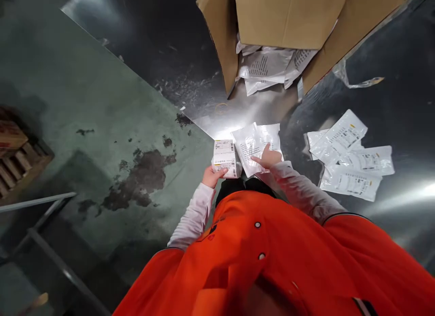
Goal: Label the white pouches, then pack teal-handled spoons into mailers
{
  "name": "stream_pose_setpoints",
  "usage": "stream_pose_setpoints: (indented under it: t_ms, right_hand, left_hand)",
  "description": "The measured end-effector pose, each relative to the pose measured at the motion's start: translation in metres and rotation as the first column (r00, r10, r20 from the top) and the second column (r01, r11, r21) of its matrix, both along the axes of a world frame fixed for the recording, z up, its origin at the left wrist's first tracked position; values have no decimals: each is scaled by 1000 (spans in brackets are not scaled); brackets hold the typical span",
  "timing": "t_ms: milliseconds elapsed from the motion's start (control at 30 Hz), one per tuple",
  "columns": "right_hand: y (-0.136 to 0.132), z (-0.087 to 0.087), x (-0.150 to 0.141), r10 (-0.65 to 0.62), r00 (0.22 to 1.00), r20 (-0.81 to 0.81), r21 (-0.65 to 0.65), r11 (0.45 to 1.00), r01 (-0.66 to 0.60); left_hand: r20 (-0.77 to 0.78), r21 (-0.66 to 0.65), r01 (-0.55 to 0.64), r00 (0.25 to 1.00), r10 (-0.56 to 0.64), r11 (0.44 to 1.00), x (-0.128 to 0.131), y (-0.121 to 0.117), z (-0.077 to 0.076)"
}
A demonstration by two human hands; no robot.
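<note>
The small labelled packet (224, 158) is sitting in my left hand (212, 176), which is gripping its lower edge above the table corner. Just beside it, my right hand (268, 158) is closing on a clear plastic bag (253, 146). Further right, more bags (350, 162) are lying on the metal table (401, 89).

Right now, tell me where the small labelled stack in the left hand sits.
In the head view the small labelled stack is centre frame, gripped by the left hand at the metal table edge, just left of the clear pouch under the right hand.
</note>
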State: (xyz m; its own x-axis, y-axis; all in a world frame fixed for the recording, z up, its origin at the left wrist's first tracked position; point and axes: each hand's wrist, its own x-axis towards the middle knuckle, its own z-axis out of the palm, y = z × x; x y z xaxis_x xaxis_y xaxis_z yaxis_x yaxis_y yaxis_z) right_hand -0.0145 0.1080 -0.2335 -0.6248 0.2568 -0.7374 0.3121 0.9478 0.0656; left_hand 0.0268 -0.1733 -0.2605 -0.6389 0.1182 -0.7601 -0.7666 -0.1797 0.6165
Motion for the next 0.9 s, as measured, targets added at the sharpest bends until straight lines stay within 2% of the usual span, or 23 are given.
stream_pose_setpoints:
  t_ms: [100,200,267,333,400,467,567,633,667,700,733,767,800,833,867,900]
  right_hand:
    - [19,5,12,17,998,-58,-8,1000,-18]
    - [34,7,22,13,985,-170,57,998,-4]
    - [40,7,31,-45,982,-184,111,992,66]
    - [48,9,40,-128,977,-168,152,976,153]
    - [56,10,49,-193,968,-159,158,963,218]
    - [62,12,56,-220,959,-180,130,961,245]
    - [61,20,61,-222,952,-210,115,962,249]
    - [53,29,62,-200,958,-207,155,960,234]
    - [49,35,63,-189,966,-177,131,968,214]
    - [44,40,64,-188,974,-123,44,980,195]
    - [39,44,66,-199,979,-46,-122,974,192]
    - [35,48,69,-218,975,44,-343,913,220]
    - [31,51,73,-247,960,131,-562,779,278]
    - [28,52,78,-300,934,195,-721,602,343]
    - [24,51,82,-391,892,226,-808,436,396]
    - [21,50,86,-513,828,227,-843,322,430]
  left_hand:
    - [-54,47,68,996,-66,997,-6,24,2]
    - [-199,90,226,958,-205,970,-14,72,-1]
    - [-382,-15,446,825,-417,895,-21,104,-7]
    - [-475,-159,601,649,-594,783,-30,123,-16]
    - [-497,-233,670,540,-679,704,-44,123,-27]
    - [-528,-244,695,490,-693,677,-66,111,-38]
    - [-563,-209,684,500,-658,699,-107,90,-48]
    - [-546,-154,673,552,-630,724,-123,82,-44]
    - [-529,-115,663,590,-610,740,-124,80,-39]
    - [-512,-74,655,622,-593,752,-118,80,-31]
    - [-492,-30,645,656,-573,764,-105,80,-22]
    - [-468,12,627,692,-550,779,-88,82,-12]
    - [-450,40,624,709,-543,781,-68,84,-3]
    - [-419,80,581,757,-501,810,-46,87,6]
    - [-398,98,555,783,-478,826,-25,91,13]
    - [-387,115,561,786,-483,820,-6,95,19]
